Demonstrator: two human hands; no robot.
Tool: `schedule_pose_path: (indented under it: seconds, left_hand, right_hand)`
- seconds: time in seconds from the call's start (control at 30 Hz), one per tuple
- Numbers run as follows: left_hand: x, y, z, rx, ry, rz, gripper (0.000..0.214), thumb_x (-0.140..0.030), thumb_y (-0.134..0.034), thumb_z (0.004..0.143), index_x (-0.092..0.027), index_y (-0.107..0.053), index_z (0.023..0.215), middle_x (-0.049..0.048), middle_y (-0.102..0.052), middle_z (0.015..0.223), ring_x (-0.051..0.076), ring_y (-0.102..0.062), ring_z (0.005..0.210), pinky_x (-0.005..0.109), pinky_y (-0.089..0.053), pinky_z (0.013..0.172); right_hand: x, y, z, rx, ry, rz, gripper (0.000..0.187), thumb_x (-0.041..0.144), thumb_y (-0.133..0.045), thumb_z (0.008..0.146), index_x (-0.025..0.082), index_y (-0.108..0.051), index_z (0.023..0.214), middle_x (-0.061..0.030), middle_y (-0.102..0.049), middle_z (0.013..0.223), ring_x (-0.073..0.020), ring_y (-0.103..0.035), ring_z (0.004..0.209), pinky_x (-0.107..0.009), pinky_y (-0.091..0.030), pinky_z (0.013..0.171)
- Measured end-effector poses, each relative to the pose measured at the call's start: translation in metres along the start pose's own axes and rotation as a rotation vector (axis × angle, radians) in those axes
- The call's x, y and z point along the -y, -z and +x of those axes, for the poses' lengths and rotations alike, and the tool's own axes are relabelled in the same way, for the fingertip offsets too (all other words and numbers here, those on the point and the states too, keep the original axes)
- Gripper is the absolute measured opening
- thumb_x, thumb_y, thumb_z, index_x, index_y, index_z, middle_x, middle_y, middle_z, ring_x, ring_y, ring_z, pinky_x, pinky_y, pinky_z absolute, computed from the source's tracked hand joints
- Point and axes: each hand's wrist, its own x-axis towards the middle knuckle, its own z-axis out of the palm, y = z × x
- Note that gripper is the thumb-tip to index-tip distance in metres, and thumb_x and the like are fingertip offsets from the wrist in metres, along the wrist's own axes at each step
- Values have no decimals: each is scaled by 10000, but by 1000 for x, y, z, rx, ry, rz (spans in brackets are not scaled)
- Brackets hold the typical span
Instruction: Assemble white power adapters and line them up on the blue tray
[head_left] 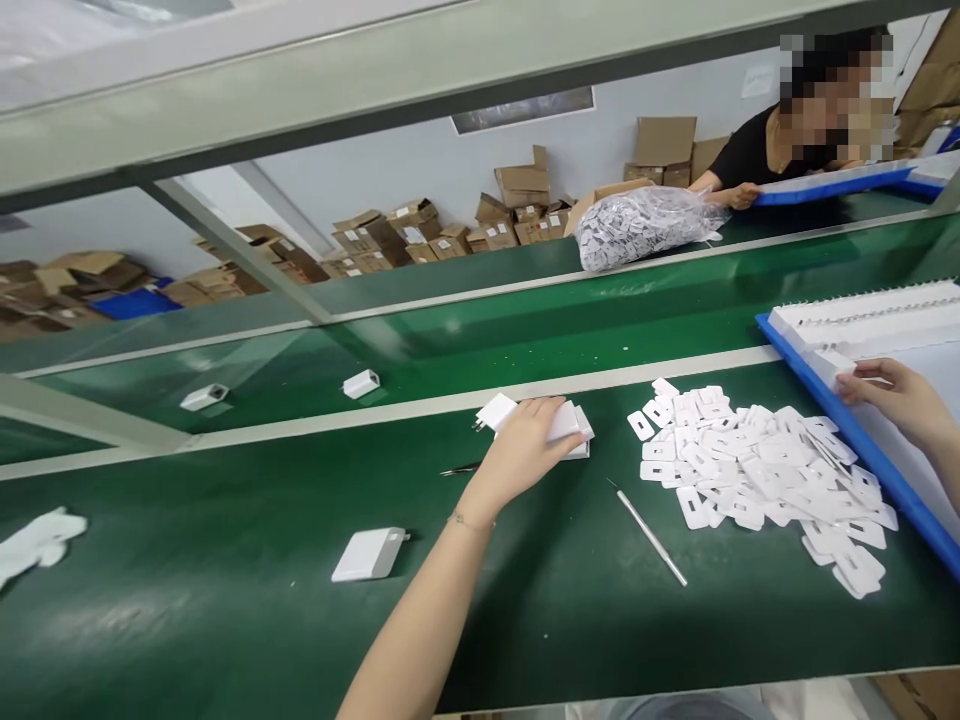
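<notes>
My left hand reaches over a small group of white plug chargers on the green bench, its thumb and fingers closed about one of them. Part of the group is hidden under the palm. At the right, my right hand pinches another white charger by its end, over the edge of a blue tray holding rows of upright chargers. Between the hands lies a heap of white plates with slots. A pen-shaped craft knife rests beside it.
A single charger lies nearer me, and a white glove at far left. Dark tweezers poke from beside my left hand. Two chargers sit on the green belt. Beyond, a co-worker holds a blue tray near a plastic bag.
</notes>
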Motion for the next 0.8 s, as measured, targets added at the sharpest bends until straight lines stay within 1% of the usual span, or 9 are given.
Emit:
schedule_pose_path:
  seconds: [0.17,0.33,0.4,0.5,0.53,0.6,0.7,0.73,0.8]
  left_hand:
    - [2,0,3,-39,27,-9,503,-509,-599,847,-150,-617,1199,180,-676,1242,388,-623,1145,530,-504,954]
    - [-29,0,-7,-313,121,-233,496,-500,-692,774,-179,-594,1139,140,-705,1138,326,-674,1035,457,-557,867]
    - [-48,-7,-16,-349,70,-384,494,-461,-740,751,-190,-572,1129,108,-711,1092,277,-693,971,423,-571,850]
    - [-73,-24,-29,-322,-83,-537,468,-376,-775,753,-213,-559,1135,76,-708,1093,236,-702,966,402,-577,878]
    - [-80,-30,-32,-310,-132,-570,464,-346,-780,759,-219,-557,1146,73,-703,1110,229,-700,989,395,-576,893]
    - [-92,-43,-35,-289,-218,-638,467,-300,-782,773,-225,-548,1170,78,-687,1154,223,-688,1046,385,-568,931]
    - [-104,-61,-34,-265,-306,-770,493,-279,-774,794,-227,-518,1213,107,-654,1228,239,-647,1161,407,-539,1003]
    - [-107,-66,-33,-266,-319,-816,495,-281,-769,801,-228,-507,1218,115,-642,1249,245,-630,1196,419,-528,1024]
    - [-113,-75,-31,-275,-313,-902,498,-287,-764,808,-234,-492,1221,124,-625,1275,251,-605,1237,433,-513,1046]
  right_hand:
    - [-2,3,-5,87,48,-44,214,319,-722,758,250,-552,869,-92,-715,838,-239,-698,761,-415,-492,871]
    - [-13,-10,6,14,154,-93,247,213,-730,720,238,-488,764,-74,-652,803,-226,-639,756,-376,-485,754]
    - [-11,-13,6,-78,215,-124,299,236,-732,723,247,-440,781,-86,-615,857,-224,-594,762,-390,-459,749]
    - [7,-14,-9,-229,338,-149,303,275,-665,791,259,-368,847,-123,-565,1009,-235,-552,837,-414,-434,785]
    - [16,-15,-18,-212,404,-158,260,296,-628,828,259,-375,872,-124,-562,1037,-237,-551,864,-413,-438,798]
    - [35,-21,-37,4,575,-195,161,358,-564,887,260,-442,921,-101,-592,1027,-232,-575,873,-396,-469,776]
    - [52,-44,-61,507,832,-370,234,448,-592,871,241,-597,983,-89,-677,1008,-269,-639,910,-416,-522,752]
    - [54,-54,-66,610,895,-455,281,456,-606,857,223,-638,1010,-102,-698,1028,-297,-650,948,-448,-530,778]
    - [51,-71,-70,678,974,-594,358,448,-582,875,174,-682,1083,-138,-716,1082,-336,-650,1027,-506,-524,853]
